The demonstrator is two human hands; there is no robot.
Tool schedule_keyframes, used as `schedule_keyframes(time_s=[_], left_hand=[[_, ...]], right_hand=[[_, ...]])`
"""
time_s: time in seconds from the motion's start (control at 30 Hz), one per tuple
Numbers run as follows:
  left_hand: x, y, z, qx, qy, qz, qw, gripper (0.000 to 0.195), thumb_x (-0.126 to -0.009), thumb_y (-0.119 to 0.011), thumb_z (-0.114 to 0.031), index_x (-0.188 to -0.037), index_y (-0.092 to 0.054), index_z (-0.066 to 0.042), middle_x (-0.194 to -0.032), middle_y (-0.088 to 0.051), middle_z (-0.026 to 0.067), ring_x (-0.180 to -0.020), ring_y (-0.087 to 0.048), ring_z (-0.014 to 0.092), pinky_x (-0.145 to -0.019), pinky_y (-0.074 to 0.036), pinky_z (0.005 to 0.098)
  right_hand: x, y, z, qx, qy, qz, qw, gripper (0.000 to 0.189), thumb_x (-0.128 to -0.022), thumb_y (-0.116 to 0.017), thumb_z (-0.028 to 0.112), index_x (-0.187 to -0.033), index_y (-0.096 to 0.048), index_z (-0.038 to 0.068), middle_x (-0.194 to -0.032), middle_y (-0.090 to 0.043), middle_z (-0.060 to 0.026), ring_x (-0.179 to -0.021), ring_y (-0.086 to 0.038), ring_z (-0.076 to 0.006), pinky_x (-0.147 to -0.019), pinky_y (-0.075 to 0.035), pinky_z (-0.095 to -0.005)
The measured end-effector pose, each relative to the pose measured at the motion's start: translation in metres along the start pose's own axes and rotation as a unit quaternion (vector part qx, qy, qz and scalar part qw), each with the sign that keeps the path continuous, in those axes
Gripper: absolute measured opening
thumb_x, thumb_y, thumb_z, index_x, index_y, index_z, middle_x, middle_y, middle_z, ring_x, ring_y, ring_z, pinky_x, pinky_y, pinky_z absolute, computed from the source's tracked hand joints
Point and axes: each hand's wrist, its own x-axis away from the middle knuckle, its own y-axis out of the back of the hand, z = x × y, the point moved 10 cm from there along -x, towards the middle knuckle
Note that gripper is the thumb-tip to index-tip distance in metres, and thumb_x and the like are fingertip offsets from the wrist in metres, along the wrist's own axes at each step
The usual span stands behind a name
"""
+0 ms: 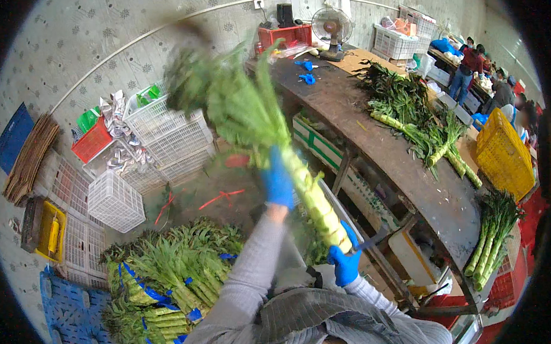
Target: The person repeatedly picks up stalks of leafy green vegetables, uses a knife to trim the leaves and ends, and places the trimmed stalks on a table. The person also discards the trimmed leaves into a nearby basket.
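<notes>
A large celtuce stalk (316,195) is held slanting in front of me, its leafy top blurred at the upper left and its pale stem running down to the right. My left hand (277,181), in a blue glove, grips the stem just below the leaves. At the cut end is my right hand (344,265), also gloved in blue. A dark knife (373,241) sticks out to the right from this hand, its blade beside the stem's base; the handle is hidden by the fingers.
Celtuce with dark leaves (396,104) lies on a worn workbench (318,97), near a yellow crate (504,152). Bundled celtuce (179,275) is piled at the lower left by a blue pallet (80,315). White crates (174,139) stand along the wall. People are at the far right.
</notes>
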Motion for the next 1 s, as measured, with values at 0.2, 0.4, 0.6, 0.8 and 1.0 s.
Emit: schedule_keyframes(time_s=[0.2, 0.4, 0.6, 0.8, 1.0], left_hand=[[-0.023, 0.029, 0.012, -0.031, -0.106, -0.071, 0.991, 0.039, -0.094, -0.047, -0.028, -0.117, -0.053, 0.003, -0.111, -0.059, 0.0081, -0.096, -0.055, 0.016, -0.083, -0.044, 0.0303], [-0.011, -0.001, 0.052, 0.22, 0.061, 0.033, 0.973, 0.044, -0.096, -0.037, -0.043, -0.112, -0.055, -0.007, -0.1, -0.062, 0.0047, -0.084, -0.058, 0.016, -0.074, -0.049, 0.0285], [-0.03, -0.004, 0.033, 0.17, 0.055, 0.106, 0.978, 0.045, -0.094, -0.037, -0.05, -0.103, -0.057, -0.01, -0.09, -0.061, 0.0053, -0.076, -0.059, 0.016, -0.067, -0.05, 0.0306], [0.014, -0.013, 0.058, 0.228, 0.183, 0.034, 0.956, 0.041, -0.092, -0.039, -0.051, -0.101, -0.053, -0.013, -0.084, -0.057, 0.0036, -0.076, -0.059, 0.019, -0.059, -0.051, 0.0345], [0.015, -0.032, 0.023, 0.29, 0.163, 0.12, 0.935, 0.04, -0.092, -0.041, -0.05, -0.105, -0.056, -0.016, -0.091, -0.06, 0.0023, -0.075, -0.059, 0.016, -0.062, -0.051, 0.0308]], right_hand=[[0.026, -0.014, 0.011, 0.113, 0.119, -0.001, 0.986, 0.07, -0.073, -0.068, 0.0, -0.135, -0.036, -0.001, -0.124, -0.052, -0.0152, -0.107, -0.054, -0.0225, -0.092, -0.044, -0.0341], [0.02, -0.007, 0.001, -0.019, -0.026, -0.01, 0.999, 0.067, -0.075, -0.066, 0.008, -0.135, -0.037, 0.002, -0.111, -0.059, -0.0137, -0.078, -0.057, -0.0156, -0.063, -0.048, -0.0279], [0.026, -0.008, -0.015, -0.101, -0.086, 0.011, 0.991, 0.066, -0.076, -0.067, 0.017, -0.134, -0.038, 0.006, -0.097, -0.062, -0.0155, -0.047, -0.045, -0.0115, -0.044, -0.039, -0.0248], [0.03, -0.007, -0.025, -0.146, -0.142, 0.04, 0.978, 0.058, -0.082, -0.061, 0.03, -0.126, -0.041, -0.001, -0.071, -0.056, -0.0074, -0.043, -0.041, -0.0106, -0.043, -0.033, -0.0244], [0.055, -0.03, -0.039, -0.512, -0.404, 0.15, 0.743, 0.059, -0.085, -0.05, 0.054, -0.116, -0.049, 0.003, -0.061, -0.049, -0.0001, -0.043, -0.039, -0.0049, -0.047, -0.031, -0.0223]])
